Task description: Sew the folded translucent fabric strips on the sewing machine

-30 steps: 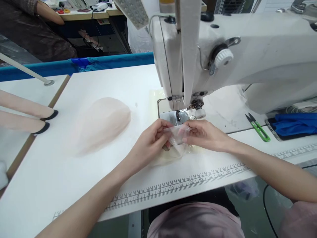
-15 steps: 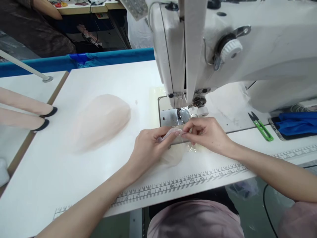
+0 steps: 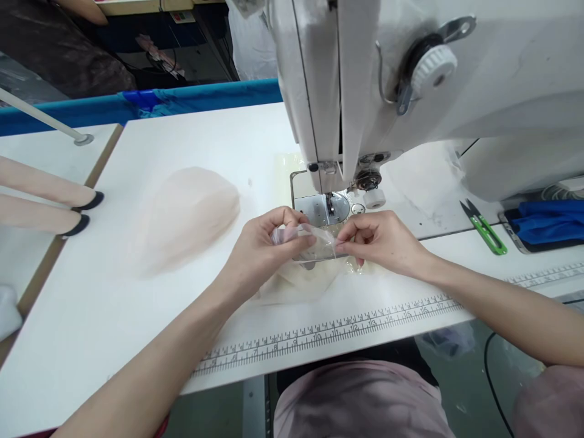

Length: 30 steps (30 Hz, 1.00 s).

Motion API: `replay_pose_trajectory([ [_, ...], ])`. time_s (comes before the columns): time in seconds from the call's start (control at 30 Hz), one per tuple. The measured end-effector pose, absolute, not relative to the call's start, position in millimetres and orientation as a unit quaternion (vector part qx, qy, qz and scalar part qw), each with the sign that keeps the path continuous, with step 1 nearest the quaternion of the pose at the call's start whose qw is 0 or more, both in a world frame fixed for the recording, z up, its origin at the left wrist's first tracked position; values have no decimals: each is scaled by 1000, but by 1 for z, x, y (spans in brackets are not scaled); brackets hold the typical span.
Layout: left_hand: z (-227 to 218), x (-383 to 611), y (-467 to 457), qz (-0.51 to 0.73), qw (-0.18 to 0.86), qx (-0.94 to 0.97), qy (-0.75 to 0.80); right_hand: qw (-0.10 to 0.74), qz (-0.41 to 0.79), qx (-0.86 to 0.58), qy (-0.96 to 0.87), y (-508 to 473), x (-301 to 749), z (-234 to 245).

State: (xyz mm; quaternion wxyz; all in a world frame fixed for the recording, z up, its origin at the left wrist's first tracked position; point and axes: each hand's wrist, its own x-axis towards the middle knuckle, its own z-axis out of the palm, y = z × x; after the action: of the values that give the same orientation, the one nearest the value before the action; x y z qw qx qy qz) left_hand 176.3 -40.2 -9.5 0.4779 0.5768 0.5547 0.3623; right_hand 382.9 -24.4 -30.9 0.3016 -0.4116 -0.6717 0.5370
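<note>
Between my two hands a piece of thin sheer fabric [image 3: 325, 238] is stretched, just in front of the sewing machine's needle plate [image 3: 314, 210]. My left hand [image 3: 269, 240] pinches its gathered left part between thumb and fingers. The right edge is pinched in the fingertips of my right hand [image 3: 376, 240]. Loose fabric hangs below onto the white table [image 3: 255, 340]. Behind the hands stands the presser foot [image 3: 329, 204] of the white sewing machine [image 3: 314, 91]; the fabric lies in front of it. A sheer pale pink fabric piece [image 3: 194, 213] rests flat to the left.
Green thread snips [image 3: 484, 228] lie at the right, beside a phone [image 3: 515, 234] with blue cloth [image 3: 554, 222] on it. A printed ruler [image 3: 319, 336] runs along the front edge. Two pale pink tubes with black ends [image 3: 50, 185] reach in from the left. A co-worker's arm shows top left.
My left hand has moved left, away from my right hand, spreading the sheer fabric wider between them. My right hand has stayed nearly in place. The camera view has shifted slightly.
</note>
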Motion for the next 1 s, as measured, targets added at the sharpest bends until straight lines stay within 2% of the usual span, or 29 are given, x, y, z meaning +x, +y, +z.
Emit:
replay_pose_trajectory([
  [0.17, -10, 180, -45, 313, 416, 641, 564, 298, 561, -412, -653, -24, 381, -30],
  [0.33, -12, 184, -51, 327, 339, 670, 574, 298, 601, -404, -622, -25, 378, -29],
  [0.53, -14, 188, -58, 339, 221, 720, 564, 318, 536, -413, -664, -28, 374, -28],
  [0.8, -16, 185, -54, 264, 236, 752, 556, 346, 541, -399, -654, -27, 378, -33],
  [1.0, -22, 184, -57, 310, 202, 765, 527, 372, 500, -403, -670, -27, 374, -32],
])
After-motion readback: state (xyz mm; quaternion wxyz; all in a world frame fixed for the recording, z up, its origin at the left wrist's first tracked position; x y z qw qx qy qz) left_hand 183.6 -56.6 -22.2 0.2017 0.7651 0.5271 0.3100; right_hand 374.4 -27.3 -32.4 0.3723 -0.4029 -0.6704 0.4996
